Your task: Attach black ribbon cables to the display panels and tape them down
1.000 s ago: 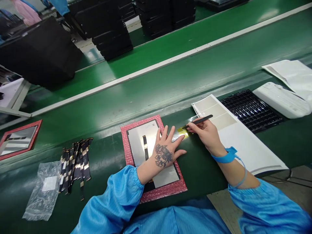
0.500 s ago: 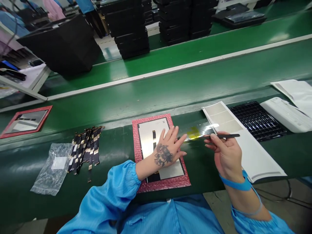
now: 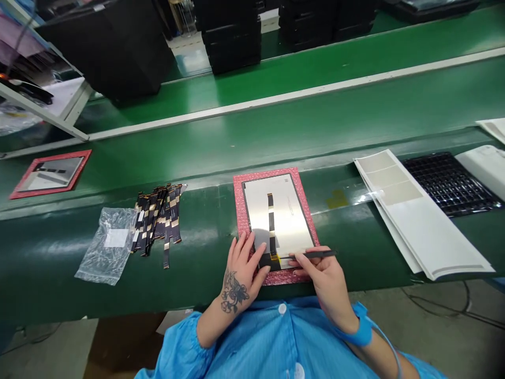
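Note:
A display panel [image 3: 294, 223] with a silvery back lies on a pink bubble-wrap sheet [image 3: 241, 202]. Along its middle runs a black flex cable [image 3: 271, 221], with a small piece of yellow tape [image 3: 275, 258] at its lower end. My right hand [image 3: 321, 273] is closed around dark tweezers [image 3: 319, 254], whose tip reaches that tape. My left hand [image 3: 242, 273] rests with fingers spread on the panel's lower left corner. To the right, a clear strip with yellow tape pieces [image 3: 337, 199] lies on the bench.
Several loose flex cables [image 3: 160, 218] are heaped left, beside a clear plastic bag [image 3: 104, 252]. Another panel in pink wrap [image 3: 51, 173] lies far left. White sheets [image 3: 422, 221] and a black gridded tray [image 3: 450, 184] lie right. Black stacked trays [image 3: 231, 37] stand behind.
My right hand and the tweezers have moved from the clear strip to the panel's lower end. My left hand has shifted from the panel's right side to its lower left corner. The view has tilted downward.

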Tool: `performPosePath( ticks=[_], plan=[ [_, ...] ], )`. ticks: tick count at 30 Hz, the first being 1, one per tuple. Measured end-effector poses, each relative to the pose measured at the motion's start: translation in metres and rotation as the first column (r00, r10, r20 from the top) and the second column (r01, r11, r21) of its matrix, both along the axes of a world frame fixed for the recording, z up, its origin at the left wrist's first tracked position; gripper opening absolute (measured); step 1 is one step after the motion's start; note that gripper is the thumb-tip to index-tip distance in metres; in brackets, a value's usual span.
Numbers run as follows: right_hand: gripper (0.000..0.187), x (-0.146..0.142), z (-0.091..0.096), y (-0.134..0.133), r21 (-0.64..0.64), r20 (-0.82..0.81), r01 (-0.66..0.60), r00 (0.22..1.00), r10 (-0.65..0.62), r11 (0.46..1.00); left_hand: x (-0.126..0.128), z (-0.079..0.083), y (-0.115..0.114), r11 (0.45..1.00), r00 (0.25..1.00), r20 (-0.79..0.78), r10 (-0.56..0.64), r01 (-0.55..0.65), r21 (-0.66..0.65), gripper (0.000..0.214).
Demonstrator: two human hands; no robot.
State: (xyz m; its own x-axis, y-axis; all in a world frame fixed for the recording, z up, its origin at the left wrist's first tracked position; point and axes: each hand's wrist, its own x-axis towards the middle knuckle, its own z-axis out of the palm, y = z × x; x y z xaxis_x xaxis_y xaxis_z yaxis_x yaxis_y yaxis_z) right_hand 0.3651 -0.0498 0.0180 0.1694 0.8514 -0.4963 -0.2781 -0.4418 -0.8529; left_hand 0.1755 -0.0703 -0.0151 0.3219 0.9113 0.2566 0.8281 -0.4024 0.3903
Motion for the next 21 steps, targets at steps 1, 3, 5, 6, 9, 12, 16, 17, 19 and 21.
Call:
performPosePath(
  ticks=[1,3,5,6,9,12,16,17,19,21],
  plan=[
    [0.051,-0.0010,-0.0007,0.0004,0.005,0.013,0.000,1.000,0.000,1.000,0.0024,0.0005,0.0017,1.000,1.000,0.001,-0.001,0.001,0.008,0.040],
    [0.051,-0.0019,-0.0009,0.0011,0.012,0.034,-0.002,0.999,0.001,1.000,0.0043,0.0016,0.0043,1.000,1.000,0.003,-0.012,0.012,0.022,0.039],
    [0.050,-0.0023,0.0000,0.0014,0.014,0.051,-0.009,0.999,0.009,1.000,0.0036,0.0019,0.0051,0.999,1.000,0.010,-0.020,0.020,0.025,0.038],
    [0.050,-0.0025,0.0006,0.0014,0.014,0.059,-0.013,0.998,0.012,1.000,0.0030,0.0018,0.0049,1.000,1.000,0.014,-0.021,0.021,0.023,0.038],
    [0.049,-0.0030,0.0019,0.0016,0.009,0.073,-0.018,0.997,0.018,1.000,0.0017,0.0020,0.0040,1.000,1.000,0.023,-0.020,0.020,0.017,0.039],
    [0.048,-0.0029,0.0017,0.0018,0.003,0.066,-0.020,0.998,0.020,1.000,0.0020,0.0031,0.0039,1.000,0.999,0.023,-0.023,0.023,0.015,0.039],
    [0.048,-0.0014,0.0008,0.0021,-0.005,0.047,-0.044,0.998,0.044,0.999,0.0025,0.0042,0.0042,1.000,0.999,0.026,-0.019,0.019,-0.001,0.039],
    [0.048,-0.0012,0.0007,0.0020,-0.011,0.040,-0.049,0.998,0.049,0.999,0.0024,0.0041,0.0043,1.000,0.999,0.026,-0.019,0.019,-0.005,0.039],
    [0.050,-0.0013,0.0007,0.0020,-0.026,0.029,-0.048,0.998,0.049,0.999,0.0021,0.0037,0.0042,1.000,1.000,0.022,-0.021,0.021,-0.005,0.039],
    [0.051,-0.0019,0.0008,0.0020,-0.038,0.023,-0.041,0.999,0.042,0.998,0.0018,0.0034,0.0041,1.000,1.000,0.014,-0.026,0.026,0.000,0.040]
  ],
)
